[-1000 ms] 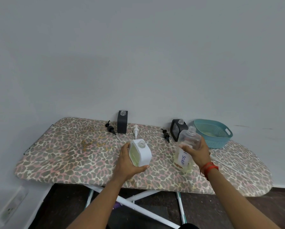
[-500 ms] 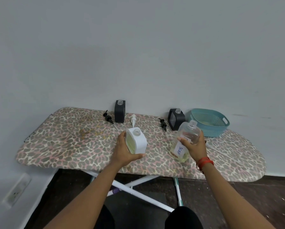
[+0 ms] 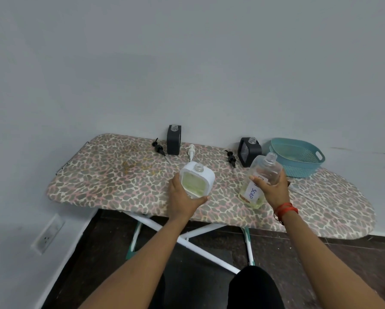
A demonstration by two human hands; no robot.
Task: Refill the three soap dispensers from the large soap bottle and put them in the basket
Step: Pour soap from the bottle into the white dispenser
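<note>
Left hand (image 3: 182, 197) grip closed around white soap dispenser (image 3: 197, 182) above leopard-print ironing board (image 3: 111, 181), right hand (image 3: 273, 189) grip wrapped around tilted large soap bottle (image 3: 259, 179), two black dispensers (image 3: 173, 139) uncapped behind, teal basket (image 3: 298, 159) far right

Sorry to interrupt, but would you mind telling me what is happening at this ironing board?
A person is refilling soap dispensers. The left hand holds a white dispenser, open-necked, with yellowish soap inside. The right hand holds the large clear bottle labelled SOAP, uncapped and tilted, with little soap left. Two black dispensers stand open at the back of the board, three pump heads lie beside them, and the teal basket holds no dispenser.
</note>
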